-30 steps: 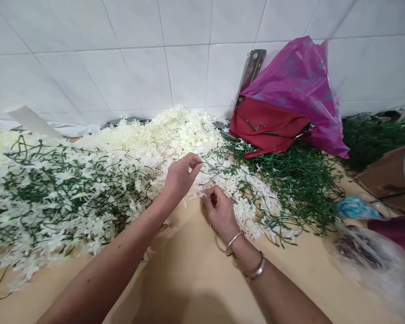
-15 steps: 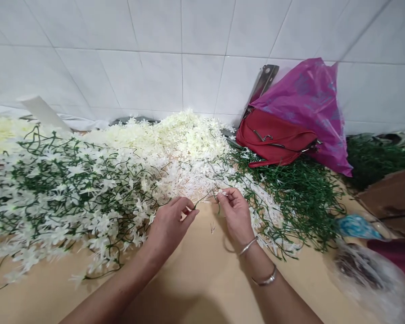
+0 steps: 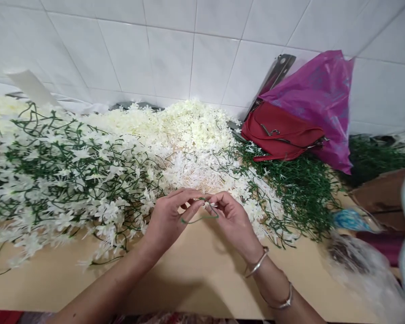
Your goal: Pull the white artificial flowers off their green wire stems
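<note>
My left hand [image 3: 168, 218] and my right hand [image 3: 231, 218] meet just above the tan table [image 3: 195, 270], fingers pinched. Between them runs a thin green plastic stem [image 3: 199, 219], which the left fingers hold at one end. My right fingertips pinch a small white artificial flower [image 3: 209, 204] at the stem's other end. Right behind the hands lies a heap of loose white flowers [image 3: 185, 144].
Green vines with white flowers attached [image 3: 54, 171] cover the left. Bare green stems [image 3: 300, 189] lie at the right. A red bag [image 3: 280, 135] and a magenta plastic bag [image 3: 317, 99] rest against the tiled wall. A clear plastic bag [image 3: 364, 270] and cardboard [image 3: 381, 193] sit far right.
Both hands have drawn back from the flower heap toward me and come together. The green stem now curves between them, and the right fingers hold a white flower at its end.
</note>
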